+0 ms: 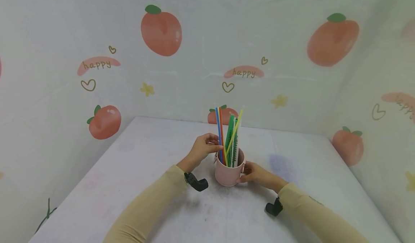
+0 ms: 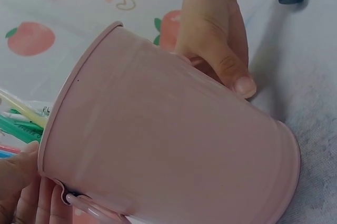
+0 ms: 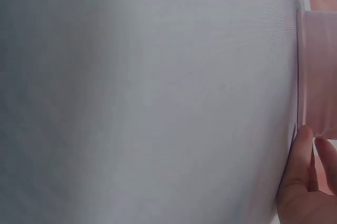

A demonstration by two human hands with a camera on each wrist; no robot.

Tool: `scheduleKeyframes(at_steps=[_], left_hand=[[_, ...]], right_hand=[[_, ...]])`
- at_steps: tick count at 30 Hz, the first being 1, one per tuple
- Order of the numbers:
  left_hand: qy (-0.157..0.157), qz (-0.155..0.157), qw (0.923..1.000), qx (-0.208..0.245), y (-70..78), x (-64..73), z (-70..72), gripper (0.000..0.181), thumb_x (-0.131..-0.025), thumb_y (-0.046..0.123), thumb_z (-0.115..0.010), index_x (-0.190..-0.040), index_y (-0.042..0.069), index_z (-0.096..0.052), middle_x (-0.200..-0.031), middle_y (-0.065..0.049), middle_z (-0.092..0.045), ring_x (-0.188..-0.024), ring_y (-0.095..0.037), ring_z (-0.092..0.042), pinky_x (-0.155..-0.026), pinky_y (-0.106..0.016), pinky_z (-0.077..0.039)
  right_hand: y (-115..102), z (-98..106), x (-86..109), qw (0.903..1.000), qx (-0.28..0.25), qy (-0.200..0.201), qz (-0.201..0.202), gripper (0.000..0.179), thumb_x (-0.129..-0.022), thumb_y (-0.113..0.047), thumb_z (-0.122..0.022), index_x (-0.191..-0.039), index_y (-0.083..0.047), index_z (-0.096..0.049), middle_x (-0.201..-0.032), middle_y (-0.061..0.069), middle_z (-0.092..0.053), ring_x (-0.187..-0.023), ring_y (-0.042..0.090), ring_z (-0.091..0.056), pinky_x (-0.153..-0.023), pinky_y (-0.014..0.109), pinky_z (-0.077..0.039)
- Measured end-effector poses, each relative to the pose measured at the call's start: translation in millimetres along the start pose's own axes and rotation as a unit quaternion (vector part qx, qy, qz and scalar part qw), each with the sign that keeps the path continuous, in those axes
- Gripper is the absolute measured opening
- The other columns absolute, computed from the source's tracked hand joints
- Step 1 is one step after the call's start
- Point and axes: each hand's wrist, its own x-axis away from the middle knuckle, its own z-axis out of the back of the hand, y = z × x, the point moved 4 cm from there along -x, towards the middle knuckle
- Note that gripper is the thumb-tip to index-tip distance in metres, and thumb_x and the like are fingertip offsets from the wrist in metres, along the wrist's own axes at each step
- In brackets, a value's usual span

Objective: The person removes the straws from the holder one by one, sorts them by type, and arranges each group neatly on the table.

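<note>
A pink metal bucket (image 1: 228,175) with small side handles stands upright on the table. Thin straw-like sticks lean in it: blue (image 1: 219,127), red and yellow ones, beside thicker green (image 1: 229,136) and white printed pieces. At the bucket's left rim, my left hand (image 1: 205,147) holds the blue and red sticks, thumb in front and fingers behind. My right hand (image 1: 259,174) grips the bucket's lower right side, thumb on the front wall, other fingers by the handle. In the left wrist view the pink bucket (image 2: 158,129) fills the middle; the right wrist view catches only its bottom part.
A pale cloth (image 1: 107,199) with faint smudges covers the table. White curtains (image 1: 201,37) printed with peaches and "happy" hang behind and at both sides. A dark wrist camera (image 1: 197,182) sits under the left wrist, another (image 1: 274,207) under the right.
</note>
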Motion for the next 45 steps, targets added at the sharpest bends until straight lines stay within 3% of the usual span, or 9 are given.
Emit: scheduleKeyframes(at_steps=[10, 24, 34, 45], left_hand=[[0.001, -0.008, 0.9995, 0.030, -3.0, 0.4, -0.9, 0.032, -0.083, 0.013, -0.077, -0.109, 0.001, -0.063, -0.099, -0.009, -0.064, -0.085, -0.014, -0.063, -0.084, -0.031, -0.055], [0.014, -0.011, 0.9989, 0.044, -0.6, 2.8, 0.3, 0.027, -0.082, 0.009, -0.077, -0.105, 0.001, -0.064, -0.096, -0.007, -0.064, -0.085, -0.014, -0.062, -0.081, -0.027, -0.056], [0.008, -0.025, 0.9979, 0.060, -2.2, 3.3, -0.9, 0.030, -0.084, 0.007, -0.075, -0.108, -0.004, -0.062, -0.096, -0.009, -0.063, -0.083, -0.011, -0.061, -0.080, -0.027, -0.057], [0.011, -0.032, 0.9970, 0.069, 2.5, 4.0, 0.7, 0.029, -0.085, 0.006, -0.074, -0.108, -0.004, -0.061, -0.095, -0.008, -0.060, -0.083, -0.013, -0.062, -0.081, -0.031, -0.058]], right_hand=[[2.0, 0.6, -1.3, 0.9993, 0.004, 0.015, -0.035, 0.073, -0.082, -0.014, -0.077, -0.140, 0.008, -0.040, -0.136, 0.021, -0.054, -0.124, 0.029, -0.051, -0.110, 0.049, -0.038], [-0.3, -1.5, -3.3, 0.9994, -0.001, 0.017, -0.030, 0.072, -0.080, -0.007, -0.078, -0.139, 0.010, -0.040, -0.128, 0.020, -0.059, -0.113, 0.021, -0.056, -0.099, 0.032, -0.046], [2.4, -0.2, -3.1, 0.9984, 0.009, 0.032, -0.045, 0.073, -0.079, -0.012, -0.080, -0.139, 0.006, -0.043, -0.128, 0.017, -0.059, -0.117, 0.024, -0.054, -0.108, 0.047, -0.039], [2.1, -1.1, -1.6, 0.9975, 0.013, 0.040, -0.056, 0.075, -0.079, -0.012, -0.080, -0.141, 0.004, -0.041, -0.132, 0.018, -0.056, -0.122, 0.029, -0.051, -0.111, 0.053, -0.034]])
